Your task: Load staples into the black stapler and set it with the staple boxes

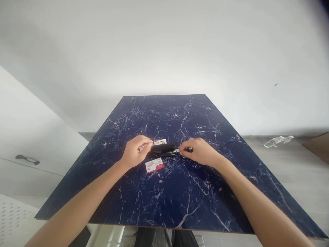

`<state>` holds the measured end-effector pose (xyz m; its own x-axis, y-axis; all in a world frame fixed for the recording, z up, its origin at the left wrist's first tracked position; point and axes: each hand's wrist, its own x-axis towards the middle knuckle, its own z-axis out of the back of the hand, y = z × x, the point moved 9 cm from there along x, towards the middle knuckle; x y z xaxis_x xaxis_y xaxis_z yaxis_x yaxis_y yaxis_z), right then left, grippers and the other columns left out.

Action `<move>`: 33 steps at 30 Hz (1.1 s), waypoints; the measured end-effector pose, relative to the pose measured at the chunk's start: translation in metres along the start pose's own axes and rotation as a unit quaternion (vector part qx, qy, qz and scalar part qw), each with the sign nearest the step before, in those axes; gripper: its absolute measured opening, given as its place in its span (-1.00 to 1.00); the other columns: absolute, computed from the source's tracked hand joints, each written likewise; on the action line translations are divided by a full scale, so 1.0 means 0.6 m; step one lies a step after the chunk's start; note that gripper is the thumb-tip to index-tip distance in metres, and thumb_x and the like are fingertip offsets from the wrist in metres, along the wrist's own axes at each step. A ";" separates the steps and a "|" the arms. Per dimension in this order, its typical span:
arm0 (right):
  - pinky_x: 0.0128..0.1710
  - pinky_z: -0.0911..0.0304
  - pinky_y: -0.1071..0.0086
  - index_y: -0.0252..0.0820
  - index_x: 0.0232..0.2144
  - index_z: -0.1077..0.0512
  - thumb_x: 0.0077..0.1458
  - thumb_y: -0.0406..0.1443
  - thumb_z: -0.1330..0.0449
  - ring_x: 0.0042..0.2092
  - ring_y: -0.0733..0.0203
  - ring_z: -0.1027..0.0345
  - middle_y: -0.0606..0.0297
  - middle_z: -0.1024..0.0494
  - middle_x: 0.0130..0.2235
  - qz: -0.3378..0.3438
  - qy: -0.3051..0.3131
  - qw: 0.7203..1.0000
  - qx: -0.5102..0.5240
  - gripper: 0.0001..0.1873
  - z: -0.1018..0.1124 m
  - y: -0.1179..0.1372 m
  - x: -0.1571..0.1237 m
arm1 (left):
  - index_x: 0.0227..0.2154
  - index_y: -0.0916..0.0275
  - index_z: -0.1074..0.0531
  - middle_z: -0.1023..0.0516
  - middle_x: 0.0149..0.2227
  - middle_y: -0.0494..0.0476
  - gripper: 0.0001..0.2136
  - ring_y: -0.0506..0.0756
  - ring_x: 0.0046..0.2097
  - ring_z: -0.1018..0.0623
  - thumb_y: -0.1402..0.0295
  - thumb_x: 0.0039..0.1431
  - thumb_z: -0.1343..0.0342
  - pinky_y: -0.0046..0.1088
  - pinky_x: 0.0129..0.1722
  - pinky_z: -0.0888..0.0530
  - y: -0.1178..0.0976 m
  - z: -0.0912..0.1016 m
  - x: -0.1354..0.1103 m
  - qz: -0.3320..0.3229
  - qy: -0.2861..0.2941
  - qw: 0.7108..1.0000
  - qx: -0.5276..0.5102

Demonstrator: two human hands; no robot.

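A black stapler [164,149] lies on the dark blue marbled table [180,192], near its middle. My left hand [136,151] is closed in a pinch at the stapler's left end, with a small white and red box partly under its fingers. My right hand [199,150] is closed in a pinch on the metal piece [177,150] sticking out of the stapler's right end. A red and white staple box [154,165] lies just in front of the stapler. Another small box [160,141] lies just behind it.
The table's near edge [154,227] runs across the bottom of the view. A clear plastic bottle [277,140] lies on the grey floor to the right. A white cabinet with a dark handle [27,159] stands on the left. A white wall is behind.
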<state>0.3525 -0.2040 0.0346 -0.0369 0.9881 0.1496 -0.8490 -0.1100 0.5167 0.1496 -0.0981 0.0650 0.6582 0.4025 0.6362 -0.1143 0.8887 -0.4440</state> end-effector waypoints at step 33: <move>-0.42 -0.17 0.32 -0.31 0.45 0.51 0.13 -0.32 -0.05 -0.43 0.11 -0.39 0.17 -0.58 -0.29 -0.049 -0.025 0.998 -0.037 0.04 -0.071 0.077 -0.018 | 0.00 0.09 -0.54 -0.64 -0.16 0.19 -0.64 0.19 -0.22 -0.63 0.22 0.12 -0.30 -0.37 -0.32 -0.54 0.035 -0.038 -0.006 0.060 0.259 0.961 0.070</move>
<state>0.2912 -0.2150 0.0209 0.0735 0.9868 0.1442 -0.8835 -0.0027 0.4685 0.1617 -0.0862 0.0388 0.9122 0.3729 0.1699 -0.2875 0.8779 -0.3830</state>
